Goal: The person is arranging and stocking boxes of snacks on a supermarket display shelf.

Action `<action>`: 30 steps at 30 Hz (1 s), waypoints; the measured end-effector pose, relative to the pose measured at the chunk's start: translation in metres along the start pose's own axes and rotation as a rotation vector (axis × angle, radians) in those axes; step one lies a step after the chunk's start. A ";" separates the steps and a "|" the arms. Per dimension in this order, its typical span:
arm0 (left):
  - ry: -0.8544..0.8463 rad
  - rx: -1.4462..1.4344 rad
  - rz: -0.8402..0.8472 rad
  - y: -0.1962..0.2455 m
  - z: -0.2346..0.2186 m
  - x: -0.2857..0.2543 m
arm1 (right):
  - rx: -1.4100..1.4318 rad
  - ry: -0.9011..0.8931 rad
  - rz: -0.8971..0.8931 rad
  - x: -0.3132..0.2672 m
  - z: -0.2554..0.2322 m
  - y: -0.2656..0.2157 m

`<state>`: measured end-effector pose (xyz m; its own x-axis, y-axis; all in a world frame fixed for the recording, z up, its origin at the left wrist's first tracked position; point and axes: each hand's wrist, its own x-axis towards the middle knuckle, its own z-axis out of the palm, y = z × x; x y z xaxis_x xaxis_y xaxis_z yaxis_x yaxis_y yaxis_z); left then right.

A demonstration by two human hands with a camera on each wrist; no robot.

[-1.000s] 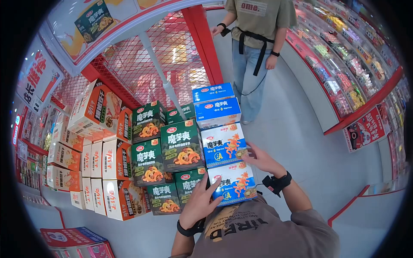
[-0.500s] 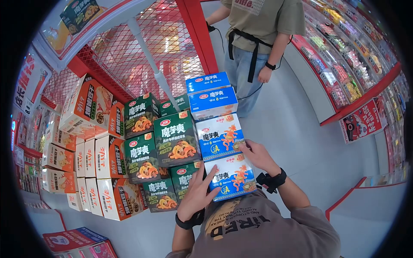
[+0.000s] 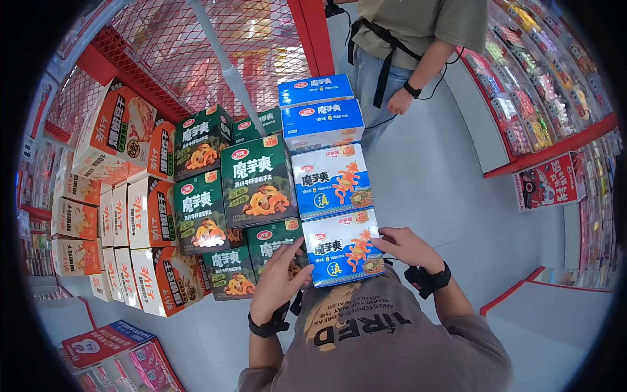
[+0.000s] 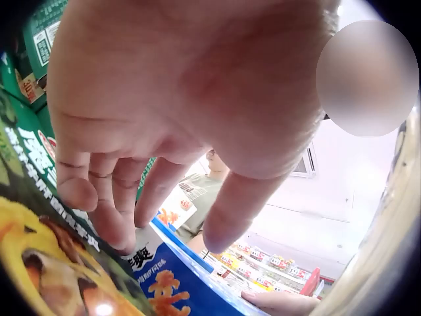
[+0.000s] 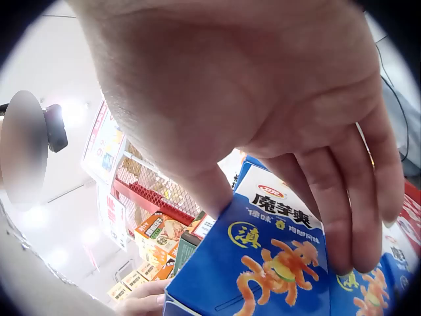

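Note:
Nearest the body, a blue-and-white snack box point(image 3: 339, 251) with an orange cartoon figure lies between both hands. My left hand point(image 3: 277, 277) is at its left side, thumb toward the box's edge and fingers alongside the green boxes. At the upper right edge, my right hand point(image 3: 415, 249) touches the same box with extended fingers. In the right wrist view, my right thumb lies against the blue box point(image 5: 270, 263), with the fingers spread at its other side. A matching box point(image 3: 330, 183) lies just beyond it.
Green snack boxes point(image 3: 258, 183) are stacked left of the blue ones, and orange-and-white boxes point(image 3: 124, 124) farther left. Two more blue boxes point(image 3: 320, 121) stand behind. A grey pole point(image 3: 228, 72) rises among the stacks. A person point(image 3: 418, 26) stands beyond; candy shelves point(image 3: 529, 98) line the right.
My right hand has moved from the farther blue-and-white box's lower corner to the nearer box. My left hand has shifted slightly outward to its left edge. The head view has tilted downward.

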<state>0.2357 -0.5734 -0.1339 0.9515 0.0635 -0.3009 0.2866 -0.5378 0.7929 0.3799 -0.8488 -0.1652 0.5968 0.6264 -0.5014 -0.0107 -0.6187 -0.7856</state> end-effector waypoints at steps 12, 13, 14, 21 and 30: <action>0.002 -0.071 0.029 -0.001 0.000 0.012 | 0.040 0.034 -0.098 0.005 0.002 0.012; 0.001 -0.057 0.034 -0.001 0.000 0.013 | 0.043 0.041 -0.110 0.005 0.002 0.011; 0.008 -0.063 0.027 -0.001 0.000 0.014 | 0.045 0.049 -0.122 0.004 0.002 0.010; 0.058 -0.109 -0.082 0.016 0.004 0.012 | -0.010 0.031 -0.042 -0.001 0.001 -0.009; 0.072 -0.144 0.087 0.012 0.005 -0.007 | -0.073 0.090 -0.029 -0.021 0.002 -0.031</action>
<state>0.2319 -0.5847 -0.1247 0.9775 0.0850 -0.1930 0.2108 -0.4187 0.8833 0.3660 -0.8419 -0.1313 0.6660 0.6011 -0.4417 0.0638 -0.6359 -0.7691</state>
